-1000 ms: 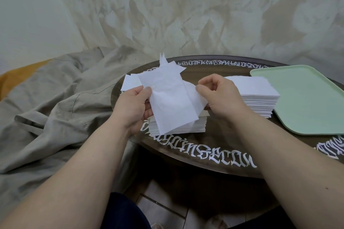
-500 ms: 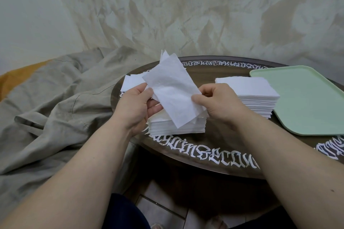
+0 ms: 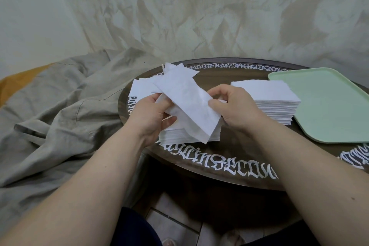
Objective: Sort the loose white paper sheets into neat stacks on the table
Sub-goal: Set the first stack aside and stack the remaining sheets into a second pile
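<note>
Both hands, left hand and right hand, pinch one paper sheet in curled fingers; white gothic lettering rims the surface, unreadable.

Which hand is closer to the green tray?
The right hand. It is beside the neat stack, which lies next to the green tray. The left hand is farther away, past the held sheet.

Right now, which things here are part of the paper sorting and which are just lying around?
Part of the job:
sheet, pinched by left hand and right hand
near stack
right stack
loose sheets
table

Just lying about:
green tray
grey cloth
</note>
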Demonstrator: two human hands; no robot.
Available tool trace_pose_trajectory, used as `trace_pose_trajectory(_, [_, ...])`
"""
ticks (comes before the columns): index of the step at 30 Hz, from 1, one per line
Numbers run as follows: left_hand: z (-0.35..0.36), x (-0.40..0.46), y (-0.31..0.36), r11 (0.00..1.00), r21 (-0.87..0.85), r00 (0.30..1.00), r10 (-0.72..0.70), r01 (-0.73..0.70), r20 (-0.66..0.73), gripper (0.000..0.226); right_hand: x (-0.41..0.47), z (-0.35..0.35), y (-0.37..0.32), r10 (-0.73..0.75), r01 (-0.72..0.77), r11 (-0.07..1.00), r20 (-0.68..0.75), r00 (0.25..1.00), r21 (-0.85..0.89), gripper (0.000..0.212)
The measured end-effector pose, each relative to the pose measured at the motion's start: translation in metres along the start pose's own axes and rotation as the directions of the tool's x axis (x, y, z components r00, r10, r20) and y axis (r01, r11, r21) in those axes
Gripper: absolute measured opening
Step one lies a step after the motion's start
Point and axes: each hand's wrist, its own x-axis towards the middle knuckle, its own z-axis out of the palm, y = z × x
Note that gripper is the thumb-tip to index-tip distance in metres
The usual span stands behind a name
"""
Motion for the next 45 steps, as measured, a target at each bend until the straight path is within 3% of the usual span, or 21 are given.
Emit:
trace_pose_trajectory(3, [0.001, 0.002, -0.003, 0.997, 0.075, 0.992, 0.041, -0.033, -0.118, 0.014, 0.001, -0.001, 0.004, -0.038, -0.001, 0.976, -0.177, 0.983, -0.220, 0.010])
trace_pose_trajectory(5, [0.001, 0.002, -0.003, 0.992, 0.111, 0.986, 0.069, -0.052, -0.154, 0.016, 0.000, -0.002, 0.003, -0.156, 0.063, 0.928, -0.230, 0.961, -0.367, 0.010])
trace_pose_trajectory(8, [0.000, 0.001, -0.002, 0.984, 0.170, 0.985, 0.078, -0.051, -0.156, 0.011, -0.003, 0.002, -0.002, -0.277, 0.237, 0.897, -0.056, 0.959, -0.373, 0.019])
trace_pose_trajectory(11, [-0.004, 0.001, 0.000, 0.984, 0.178, 0.979, 0.051, -0.015, -0.200, 0.014, -0.009, 0.011, 0.001, -0.204, 0.280, 0.852, 0.211, 0.956, -0.443, 0.029])
trace_pose_trajectory(14, [-0.009, 0.001, 0.005, 0.999, 0.027, 0.973, -0.033, 0.040, -0.231, 0.031, -0.010, 0.011, 0.002, -0.185, 0.285, 0.826, 0.244, 0.952, -0.486, 0.027])
trace_pose_trajectory(16, [-0.013, 0.002, 0.007, 0.998, 0.027, 0.978, -0.042, 0.049, -0.203, 0.042, -0.010, 0.008, 0.000, -0.187, 0.278, 0.847, 0.235, 0.954, -0.454, 0.022])
trace_pose_trajectory(20, [-0.020, 0.004, 0.002, 0.936, 0.353, 0.989, 0.039, 0.013, -0.140, 0.017, -0.010, 0.004, 0.000, -0.196, 0.292, 0.828, 0.240, 0.951, -0.478, 0.013])
trace_pose_trajectory(21, [-0.020, 0.004, 0.000, 0.920, 0.391, 0.989, 0.073, -0.018, -0.128, 0.011, -0.010, 0.004, 0.000, -0.194, 0.285, 0.822, 0.228, 0.954, -0.493, 0.011])
trace_pose_trajectory(23, [-0.015, 0.003, 0.003, 0.941, 0.304, 0.974, 0.195, -0.152, -0.115, 0.010, -0.008, 0.003, -0.002, -0.307, 0.313, 0.830, 0.091, 0.948, -0.462, 0.009])
trace_pose_trajectory(25, [-0.006, 0.002, 0.013, 0.951, 0.102, 0.947, 0.303, -0.293, -0.103, 0.016, -0.002, -0.002, -0.007, -0.509, 0.385, 0.795, -0.171, 0.843, -0.469, 0.010])
trace_pose_trajectory(27, [-0.001, 0.002, 0.016, 0.953, 0.029, 0.951, 0.302, -0.300, -0.071, 0.020, 0.000, -0.007, -0.010, -0.597, 0.403, 0.763, -0.311, 0.740, -0.505, 0.010])
trace_pose_trajectory(29, [-0.005, 0.005, 0.009, 0.974, 0.128, 0.980, 0.195, -0.189, -0.039, 0.025, 0.001, -0.007, -0.004, -0.518, 0.342, 0.774, -0.222, 0.826, -0.533, 0.010])
trace_pose_trajectory(31, [-0.013, 0.006, -0.001, 0.958, 0.282, 0.998, 0.060, -0.052, -0.020, 0.029, -0.002, -0.005, 0.006, -0.312, 0.239, 0.794, -0.037, 0.950, -0.559, 0.014])
trace_pose_trajectory(33, [-0.019, 0.006, -0.006, 0.946, 0.324, 0.999, -0.015, 0.025, -0.033, 0.028, -0.003, -0.003, 0.013, -0.172, 0.158, 0.851, 0.017, 0.985, -0.501, 0.017])
trace_pose_trajectory(37, [-0.022, 0.007, -0.003, 0.950, 0.309, 0.998, -0.040, 0.055, -0.053, 0.019, 0.000, 0.000, 0.008, -0.124, 0.064, 0.937, -0.156, 0.980, -0.342, 0.016])
trace_pose_trajectory(40, [-0.024, 0.008, -0.006, 0.935, 0.339, 0.994, -0.087, 0.105, -0.067, 0.028, 0.003, -0.001, 0.006, -0.088, 0.012, 0.967, -0.287, 0.954, -0.256, 0.016])
trace_pose_trajectory(45, [-0.027, 0.008, -0.004, 0.896, 0.429, 0.989, -0.059, 0.113, -0.137, 0.007, 0.002, -0.014, 0.002, -0.164, 0.098, 0.982, -0.463, 0.871, -0.162, 0.014])
